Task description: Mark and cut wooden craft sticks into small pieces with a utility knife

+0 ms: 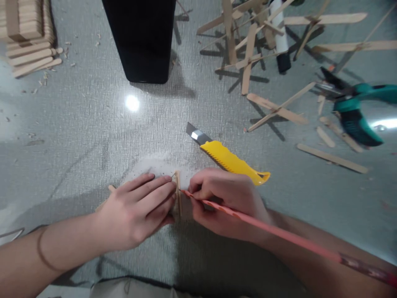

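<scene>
In my right hand is a pink pencil, pinched near its point. The pencil tip touches or nearly touches a thin wooden craft stick that stands up-and-down in the view. My left hand holds that stick from its left side, fingers close together and partly covering it. Another wooden stick end pokes out beyond the left hand's knuckles; the rest is hidden under the hand. Just above my right hand lies a yellow utility knife with its blade out, pointing up and left.
A black phone-like slab stands at the top. Bundled craft sticks lie top left. Crossed stick assemblies and a white tube with a black cap fill the top right. Green-handled pliers rest at right, near loose stick pieces.
</scene>
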